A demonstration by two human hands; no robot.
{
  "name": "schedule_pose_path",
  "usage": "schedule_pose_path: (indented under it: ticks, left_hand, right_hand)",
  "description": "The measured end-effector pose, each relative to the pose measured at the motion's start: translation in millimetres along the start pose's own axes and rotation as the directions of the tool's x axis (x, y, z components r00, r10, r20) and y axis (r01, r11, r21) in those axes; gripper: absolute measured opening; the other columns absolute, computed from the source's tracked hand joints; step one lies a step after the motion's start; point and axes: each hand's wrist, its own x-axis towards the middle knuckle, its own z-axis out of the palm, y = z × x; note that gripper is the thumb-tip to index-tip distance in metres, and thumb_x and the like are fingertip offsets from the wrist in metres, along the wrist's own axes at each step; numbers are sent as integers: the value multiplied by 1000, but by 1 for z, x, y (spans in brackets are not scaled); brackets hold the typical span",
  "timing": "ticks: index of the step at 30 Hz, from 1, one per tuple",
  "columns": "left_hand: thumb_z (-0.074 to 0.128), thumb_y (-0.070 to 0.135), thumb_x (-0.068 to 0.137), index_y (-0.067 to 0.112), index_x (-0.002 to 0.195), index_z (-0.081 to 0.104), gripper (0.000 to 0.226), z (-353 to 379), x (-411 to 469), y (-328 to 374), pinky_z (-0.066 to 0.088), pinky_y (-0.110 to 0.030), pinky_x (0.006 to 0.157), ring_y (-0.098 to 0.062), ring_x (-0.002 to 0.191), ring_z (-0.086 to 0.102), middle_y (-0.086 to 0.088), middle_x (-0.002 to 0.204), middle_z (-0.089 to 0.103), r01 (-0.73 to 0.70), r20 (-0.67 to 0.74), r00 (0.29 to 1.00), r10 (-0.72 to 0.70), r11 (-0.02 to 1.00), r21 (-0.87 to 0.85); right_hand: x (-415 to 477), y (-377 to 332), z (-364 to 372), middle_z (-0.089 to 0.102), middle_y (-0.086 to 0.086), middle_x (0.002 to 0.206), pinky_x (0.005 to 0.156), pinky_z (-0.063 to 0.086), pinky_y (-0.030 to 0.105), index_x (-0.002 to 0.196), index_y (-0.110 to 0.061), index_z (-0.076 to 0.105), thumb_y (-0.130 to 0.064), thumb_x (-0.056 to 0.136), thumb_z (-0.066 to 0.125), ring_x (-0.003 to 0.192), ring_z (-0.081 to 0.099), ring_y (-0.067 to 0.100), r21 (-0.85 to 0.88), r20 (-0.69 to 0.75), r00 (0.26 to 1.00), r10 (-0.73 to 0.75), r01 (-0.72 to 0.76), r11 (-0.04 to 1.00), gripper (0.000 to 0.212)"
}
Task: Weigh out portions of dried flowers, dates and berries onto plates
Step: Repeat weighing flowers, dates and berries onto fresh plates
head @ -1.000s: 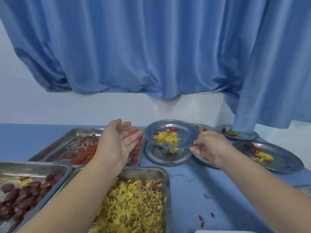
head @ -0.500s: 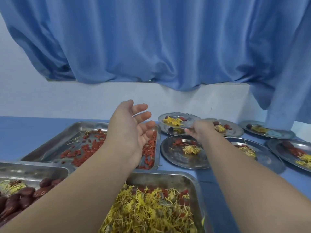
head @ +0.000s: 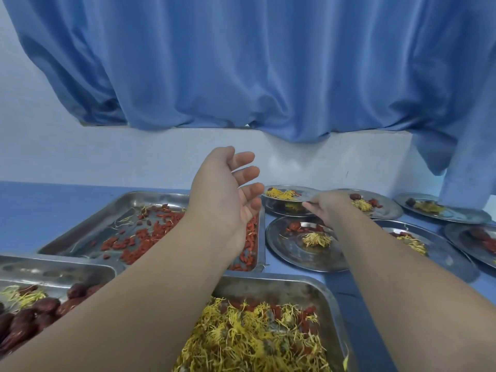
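Observation:
My right hand (head: pixel 326 208) pinches the near rim of a small steel plate (head: pixel 288 194) with yellow dried flowers and red berries on it, held just above another plate at the back of the table. My left hand (head: pixel 228 194) hovers palm-up, fingers relaxed and holding nothing, above the tray of red berries (head: pixel 150 232). A tray of yellow dried flowers (head: pixel 257 336) lies nearest me. At the left edge sits a tray of dark dates (head: pixel 35 310). A filled plate (head: pixel 303 245) lies below my right wrist.
Several more filled steel plates (head: pixel 434 210) stand along the right side of the blue table (head: pixel 32 210). A blue curtain (head: pixel 241 63) hangs over the white wall behind, its right end reaching down to the plates.
My right hand has carried the filled plate away from me to the back of the table, over another plate. My left hand stays open above the berry tray. The view shifted left.

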Motion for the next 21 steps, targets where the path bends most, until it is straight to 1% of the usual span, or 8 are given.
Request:
schedule_pose_path:
  ticks: [3,5,8,10,12,14,17,21]
  left_hand:
    - [47,32,95,16,79,66,30,4,-6,-1,40,-24,48,-12,45,52,2,68,59,21,3,1000,-21,1000,-13]
    - [47,32,94,16,78,65,29,8,-13,-1,40,-24,49,-12,44,51,2,66,58,50,15,999,-50,999,-21]
    - [48,32,94,16,79,65,28,11,-23,-2,40,-25,50,-12,43,51,2,65,59,86,17,996,-85,996,-23]
    - [48,31,94,15,80,65,27,12,-31,-2,40,-25,49,-12,44,51,2,64,58,94,23,995,-94,995,-26]
    - [48,31,94,16,81,65,26,11,-39,-2,41,-25,48,-12,45,51,2,64,59,97,25,995,-96,995,-25]
    - [49,31,94,16,81,66,25,10,-46,-1,41,-24,47,-12,46,52,3,63,59,98,19,995,-98,995,-21]
    - [50,29,93,16,83,65,22,12,-58,0,40,-24,47,-12,47,51,3,61,59,100,4,995,-100,994,-31]
    - [51,26,91,17,85,64,17,20,-83,0,39,-23,46,-12,48,50,4,59,58,136,13,991,-135,989,-58]
  right_hand:
    - [-6,-4,-5,57,12,125,57,57,20,106,8,58,9,83,61,82,61,17,-108,31,997,76,-72,991,22]
    - [-16,-6,-4,53,10,126,56,57,22,91,2,60,8,83,63,97,59,23,-162,69,993,100,-88,983,11]
    - [-27,-7,-5,48,15,138,81,58,32,107,1,59,1,90,56,118,56,31,-235,136,984,118,-83,968,17]
    - [-36,-10,-5,46,18,138,80,58,32,102,3,56,3,89,56,118,54,32,-187,147,981,128,-99,977,13]
    - [-42,-13,-5,47,18,135,69,59,29,104,3,56,1,90,56,112,56,32,-167,162,978,131,-103,980,14]
    - [-49,-14,-7,47,21,136,78,58,35,115,5,53,-1,91,55,117,56,35,-155,197,969,146,-117,981,25]
    - [-68,-21,-17,47,26,133,90,55,39,100,5,51,2,90,57,116,56,39,-109,234,950,206,-185,977,12]
    - [-112,-36,-36,51,28,131,89,55,35,105,5,53,-1,92,56,108,62,37,-134,330,922,203,-168,977,15]
